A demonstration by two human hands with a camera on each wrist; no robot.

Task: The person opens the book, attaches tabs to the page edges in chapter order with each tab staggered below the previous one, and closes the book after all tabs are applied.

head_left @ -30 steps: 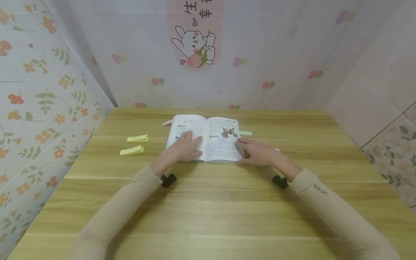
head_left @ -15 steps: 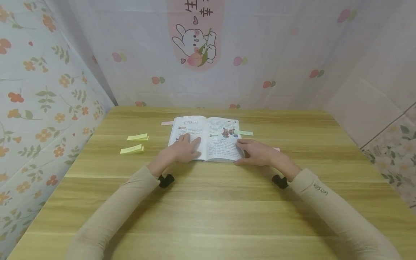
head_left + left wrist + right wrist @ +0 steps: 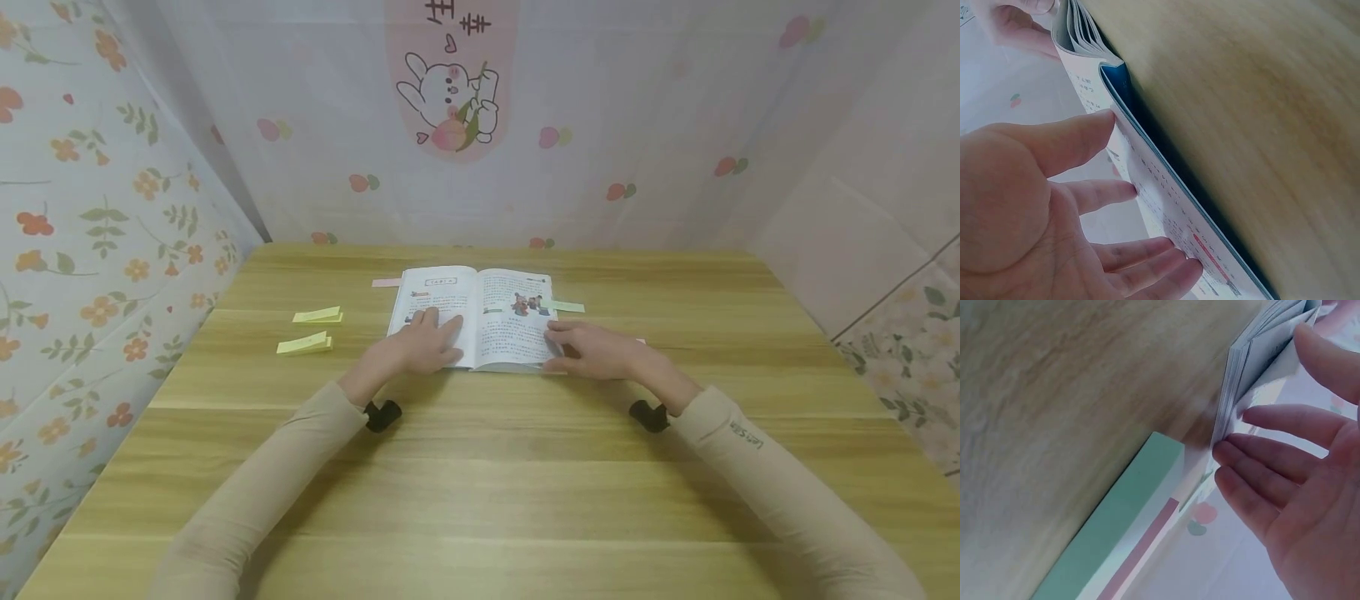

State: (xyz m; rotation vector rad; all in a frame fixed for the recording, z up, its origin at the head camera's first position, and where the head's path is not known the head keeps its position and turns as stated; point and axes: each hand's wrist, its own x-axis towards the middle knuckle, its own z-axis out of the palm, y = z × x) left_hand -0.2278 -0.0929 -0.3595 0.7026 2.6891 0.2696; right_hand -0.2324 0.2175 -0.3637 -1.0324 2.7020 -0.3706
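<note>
An open book (image 3: 513, 342) with printed text and a small coloured picture lies on the wooden table. My left hand (image 3: 426, 343) rests on the lower part of the left page, fingers spread and fairly straight; the left wrist view shows the thumb and fingertips (image 3: 1127, 189) against the page by its edge. At the right page's outer edge is my right hand (image 3: 596, 350). In the right wrist view its fingertips (image 3: 1225, 450) touch the fore-edge, and the thumb lies over the lower corner, where pages stand slightly apart from those beneath.
A pink tab (image 3: 386, 282) sticks out of the book's left side, a green tab (image 3: 567, 307) from its right. Two yellow sticky notes (image 3: 317, 316) (image 3: 304, 343) lie to the left. Near the right hand is a strip banded green, white and pink (image 3: 1110, 519). A patterned curtain (image 3: 600, 125) hangs behind.
The left hand has slid slightly down and left on its page, and the pink tab has straightened. At the right page's lower corner, the upper pages now show apart from those below.
</note>
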